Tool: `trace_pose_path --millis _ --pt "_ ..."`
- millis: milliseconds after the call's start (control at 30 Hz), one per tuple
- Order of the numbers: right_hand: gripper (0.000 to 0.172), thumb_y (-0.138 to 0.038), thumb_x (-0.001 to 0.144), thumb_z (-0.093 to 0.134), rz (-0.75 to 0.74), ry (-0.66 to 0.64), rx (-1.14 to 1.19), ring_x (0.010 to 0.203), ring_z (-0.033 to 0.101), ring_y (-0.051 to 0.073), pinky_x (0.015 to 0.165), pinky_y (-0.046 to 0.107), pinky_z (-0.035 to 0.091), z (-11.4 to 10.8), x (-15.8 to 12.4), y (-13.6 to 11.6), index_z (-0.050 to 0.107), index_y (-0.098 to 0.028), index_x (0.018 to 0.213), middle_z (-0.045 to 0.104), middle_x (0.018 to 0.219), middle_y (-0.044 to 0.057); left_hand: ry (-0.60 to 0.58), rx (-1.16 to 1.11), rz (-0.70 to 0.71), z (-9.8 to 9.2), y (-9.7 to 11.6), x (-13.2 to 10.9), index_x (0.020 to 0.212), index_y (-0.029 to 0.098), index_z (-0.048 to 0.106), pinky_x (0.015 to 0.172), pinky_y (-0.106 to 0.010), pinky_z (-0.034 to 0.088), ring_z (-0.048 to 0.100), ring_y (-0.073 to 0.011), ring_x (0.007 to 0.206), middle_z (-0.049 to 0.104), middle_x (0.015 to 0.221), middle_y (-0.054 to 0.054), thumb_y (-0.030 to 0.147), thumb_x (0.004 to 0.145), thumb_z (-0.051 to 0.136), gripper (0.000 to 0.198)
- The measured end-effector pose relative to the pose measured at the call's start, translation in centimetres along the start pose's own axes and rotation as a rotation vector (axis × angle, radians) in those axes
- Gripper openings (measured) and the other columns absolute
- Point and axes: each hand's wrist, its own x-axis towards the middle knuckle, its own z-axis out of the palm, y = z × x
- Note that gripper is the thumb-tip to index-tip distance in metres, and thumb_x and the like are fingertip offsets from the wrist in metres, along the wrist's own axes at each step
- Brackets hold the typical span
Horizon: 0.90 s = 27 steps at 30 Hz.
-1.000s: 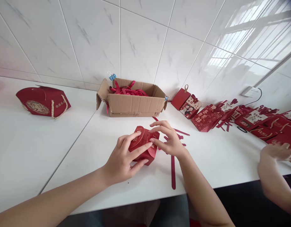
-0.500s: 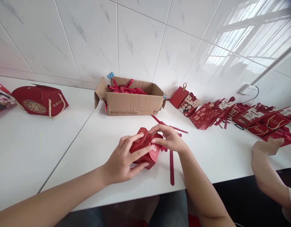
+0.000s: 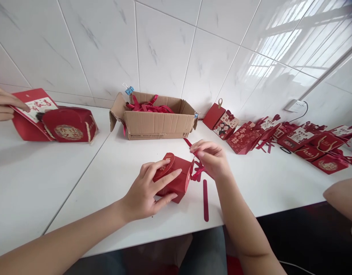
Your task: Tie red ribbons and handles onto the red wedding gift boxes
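Note:
A small red gift box [image 3: 180, 179] with gold print lies on the white table. My left hand [image 3: 149, 189] rests on it with fingers spread, pressing its top and near side. Just right of the box, my right hand [image 3: 209, 156] pinches a dark red ribbon [image 3: 197, 174] attached at the box's right end. The right flap there stands up. A loose ribbon strip [image 3: 205, 200] lies below my right hand, and more ribbon lies behind it.
A cardboard carton [image 3: 159, 124] of red ribbons stands against the wall. Finished-looking red boxes [image 3: 241, 138] line the right side. At left, another person's hand [image 3: 5, 104] holds a red box [image 3: 35, 114] beside a rope-handled box [image 3: 70, 126]. An arm shows at right.
My right hand has moved up and right off the box top, drawing ribbon, and the right flap has lifted. At left, a person's hand and red box have come into view.

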Motion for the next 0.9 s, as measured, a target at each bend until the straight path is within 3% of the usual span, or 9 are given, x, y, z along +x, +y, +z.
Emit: trace_pose_path --millis 133,233,300,367,467,533,600,733,900 --pt "0.034 -0.061 0.086 0.049 -0.210 0.159 -0.203 0.071 0.063 0.016 0.070 0.042 0.052 -1.8 1.6 -5.0 0.068 -0.033 0.083 0.065 0.089 0.001 0.006 -0.011 -0.008 0.0 0.1 0.0 0.140 0.029 0.040 0.094 -0.047 0.044 0.046 -0.0310 0.115 0.041 0.134 -0.013 0.029 0.082 0.065 0.063" --pt "0.037 -0.048 0.095 0.035 -0.316 0.239 -0.346 0.077 0.063 0.011 0.064 0.037 0.043 -2.5 2.5 -10.4 0.069 -0.038 0.088 0.064 0.112 -0.004 0.021 -0.028 -0.032 -0.1 0.2 0.0 0.144 0.025 0.033 0.094 -0.047 0.045 0.044 -0.0319 0.116 0.041 0.133 -0.015 0.032 0.082 0.065 0.070" --pt "0.018 -0.041 0.090 0.051 -0.399 0.263 -0.234 0.075 0.061 0.006 0.058 0.034 0.035 -2.2 2.7 -13.0 0.069 -0.042 0.089 0.065 0.109 -0.011 0.042 -0.071 -0.089 -0.3 0.2 0.1 0.146 0.022 0.028 0.096 -0.049 0.043 0.042 -0.0331 0.119 0.039 0.135 -0.016 0.036 0.083 0.062 0.073" --pt "0.008 -0.031 0.081 0.066 -0.388 0.225 -0.088 0.066 0.057 0.003 0.054 0.032 0.032 -1.4 2.7 -13.7 0.069 -0.039 0.085 0.067 0.091 -0.011 0.068 -0.169 -0.158 -0.6 0.1 0.2 0.146 0.021 0.026 0.097 -0.049 0.042 0.040 -0.0324 0.123 0.039 0.135 -0.016 0.036 0.087 0.054 0.067" --pt "0.017 -0.025 0.073 0.075 -0.170 -0.024 -0.030 0.061 0.057 0.005 0.050 0.024 0.039 0.3 3.1 -11.5 0.066 -0.030 0.086 0.063 0.079 -0.006 0.112 -0.349 -0.296 -0.9 -0.3 0.4 0.138 0.021 0.033 0.090 -0.040 0.048 0.050 -0.0247 0.112 0.047 0.126 -0.013 0.028 0.094 0.042 0.045" --pt "0.025 -0.026 0.073 0.075 0.032 -0.288 -0.122 0.062 0.060 0.007 0.049 0.022 0.045 1.5 3.9 -8.8 0.061 -0.026 0.095 0.063 0.093 -0.002 0.138 -0.422 -0.412 -0.9 -0.5 0.4 0.129 0.021 0.040 0.080 -0.034 0.050 0.057 -0.0199 0.097 0.054 0.114 -0.010 0.028 0.095 0.040 0.034" --pt "0.028 -0.025 0.075 0.072 0.194 -0.442 -0.220 0.061 0.061 0.007 0.046 0.021 0.047 2.6 4.8 -6.1 0.057 -0.024 0.099 0.061 0.106 0.002 0.147 -0.448 -0.476 -0.9 -0.5 0.4 0.123 0.020 0.042 0.074 -0.032 0.050 0.058 -0.0179 0.088 0.057 0.106 -0.008 0.029 0.096 0.040 0.029" --pt "0.031 -0.020 0.073 0.070 0.383 -0.515 -0.372 0.062 0.063 0.008 0.048 0.022 0.050 4.1 5.8 -3.3 0.055 -0.024 0.101 0.057 0.118 0.005 0.157 -0.389 -0.481 -0.7 -0.4 0.4 0.120 0.020 0.042 0.072 -0.031 0.048 0.058 -0.0170 0.086 0.056 0.105 -0.007 0.027 0.093 0.045 0.028" --pt "0.032 -0.027 0.073 0.070 0.449 -0.501 -0.368 0.067 0.063 0.008 0.057 0.024 0.052 4.4 5.8 -3.4 0.054 -0.024 0.100 0.055 0.125 0.003 0.168 -0.384 -0.485 -0.6 -0.4 0.4 0.120 0.023 0.042 0.073 -0.031 0.047 0.055 -0.0155 0.082 0.054 0.104 -0.006 0.022 0.092 0.048 0.029"
